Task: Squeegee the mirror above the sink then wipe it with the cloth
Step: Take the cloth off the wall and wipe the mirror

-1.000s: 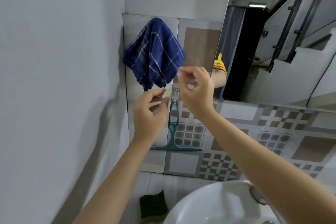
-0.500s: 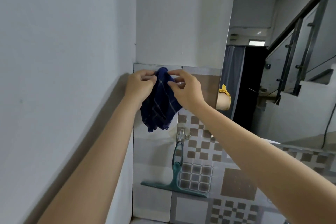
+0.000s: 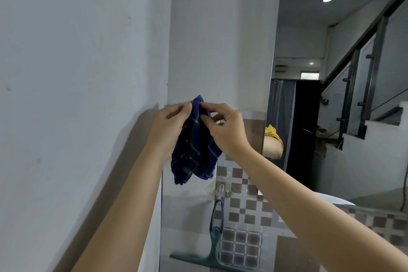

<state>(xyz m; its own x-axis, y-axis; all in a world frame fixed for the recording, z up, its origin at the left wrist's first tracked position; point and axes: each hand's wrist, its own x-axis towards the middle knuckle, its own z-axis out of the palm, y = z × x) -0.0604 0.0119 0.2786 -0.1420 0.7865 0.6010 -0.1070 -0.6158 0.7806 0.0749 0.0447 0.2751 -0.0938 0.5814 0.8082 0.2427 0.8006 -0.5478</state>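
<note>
A dark blue checked cloth (image 3: 195,154) hangs bunched against the tiled wall at the corner. My left hand (image 3: 170,126) pinches its top from the left and my right hand (image 3: 225,130) pinches it from the right. Below them a green squeegee (image 3: 213,249) hangs by its looped handle from a clear hook (image 3: 220,191), blade down. The mirror (image 3: 342,95) fills the right side and reflects a stairway and a dark doorway.
A plain white wall (image 3: 77,95) stands close on the left and meets the tiled wall (image 3: 245,210) at the corner. The white sink rim (image 3: 337,200) shows just past my right forearm.
Both hands rose from the squeegee's hook to the top of the cloth and closed on it. The cloth, spread before, is now bunched. The view tilted upward, so the sink dropped out.
</note>
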